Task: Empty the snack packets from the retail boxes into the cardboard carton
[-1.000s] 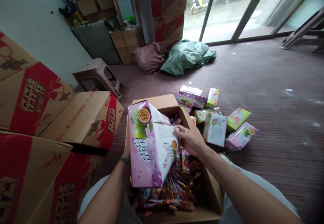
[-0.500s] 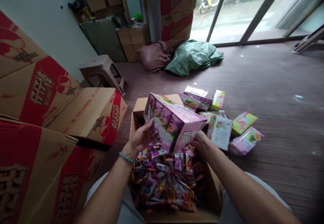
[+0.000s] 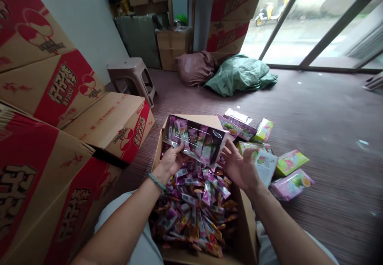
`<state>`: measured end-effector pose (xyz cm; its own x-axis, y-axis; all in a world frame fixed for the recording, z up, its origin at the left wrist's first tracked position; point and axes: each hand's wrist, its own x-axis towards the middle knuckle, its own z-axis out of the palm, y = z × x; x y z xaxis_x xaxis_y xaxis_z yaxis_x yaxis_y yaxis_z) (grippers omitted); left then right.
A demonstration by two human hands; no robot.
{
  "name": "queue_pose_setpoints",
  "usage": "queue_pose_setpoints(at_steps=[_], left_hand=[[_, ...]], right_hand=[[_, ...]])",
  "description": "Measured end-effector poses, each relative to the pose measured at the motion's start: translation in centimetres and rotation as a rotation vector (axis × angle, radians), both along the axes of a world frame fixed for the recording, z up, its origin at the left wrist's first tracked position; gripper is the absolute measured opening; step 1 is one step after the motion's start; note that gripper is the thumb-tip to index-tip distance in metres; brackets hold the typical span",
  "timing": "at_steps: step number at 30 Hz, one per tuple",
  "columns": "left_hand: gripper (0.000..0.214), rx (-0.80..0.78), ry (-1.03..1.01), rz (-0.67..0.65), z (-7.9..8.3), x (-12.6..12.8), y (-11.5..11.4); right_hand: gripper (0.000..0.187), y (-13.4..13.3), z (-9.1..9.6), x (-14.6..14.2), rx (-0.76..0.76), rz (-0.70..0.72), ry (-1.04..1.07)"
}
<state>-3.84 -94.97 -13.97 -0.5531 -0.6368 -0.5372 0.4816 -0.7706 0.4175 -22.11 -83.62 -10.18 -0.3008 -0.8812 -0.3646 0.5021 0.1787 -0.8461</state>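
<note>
My left hand (image 3: 171, 162) grips the lower left of a purple display box (image 3: 193, 138), its thumb over the front edge. Through the clear front of the box several small purple packets show, with dark gaps around them. At the box's right end is my right hand (image 3: 241, 168), palm turned up and fingers spread; the fingertips are by the end panel, and contact is hard to tell. Below both hands stands an open cardboard carton (image 3: 248, 221) between my legs, heaped with loose purple and orange packets (image 3: 191, 213).
Pink, green and purple packs (image 3: 291, 183) lie on the floor right of the carton. Red-and-brown cartons (image 3: 113, 125) are stacked at left. Beyond are a plastic stool (image 3: 131, 71), a brown sack (image 3: 197, 68), a green sack (image 3: 243, 75) and glass doors.
The purple box has turned so its clear front faces up towards me. My right hand has moved from beneath its right end to beside it, with the fingers opened. The view has shifted slightly.
</note>
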Motion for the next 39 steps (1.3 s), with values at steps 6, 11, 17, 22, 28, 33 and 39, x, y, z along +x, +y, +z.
queue_pose_setpoints(at_steps=[6, 11, 17, 22, 28, 33, 39], left_hand=[[0.042, -0.296, -0.171, -0.249, 0.4, 0.4, 0.6], [0.061, -0.337, -0.360, 0.023, 1.9, 2.5, -2.5], [0.061, -0.331, -0.053, -0.054, 3.0, 2.3, -2.6], [0.054, -0.294, -0.042, 0.066, 3.5, 2.5, -2.0], [0.074, -0.475, -0.199, 0.004, 2.5, 1.8, -1.9], [0.103, -1.220, -0.831, -0.543, -1.4, 0.3, 4.1], [0.091, -1.566, -1.141, -1.168, -9.2, -1.3, 9.3]], right_hand=[[0.074, 0.1, -0.2, -0.6, 0.008, -0.198, 0.065], [0.069, 0.7, 0.6, -3.2, -0.026, -0.215, 0.060], [0.073, 0.6, 1.1, -2.4, -0.050, -0.114, 0.142], [0.073, 0.9, 1.5, -2.0, -0.143, -0.123, 0.216], [0.071, 0.9, 2.3, -2.6, -0.158, -0.398, 0.138], [0.058, 1.6, 4.3, -5.3, -0.256, -0.578, 0.063], [0.056, 3.8, 5.5, -7.2, -0.306, -0.654, -0.009]])
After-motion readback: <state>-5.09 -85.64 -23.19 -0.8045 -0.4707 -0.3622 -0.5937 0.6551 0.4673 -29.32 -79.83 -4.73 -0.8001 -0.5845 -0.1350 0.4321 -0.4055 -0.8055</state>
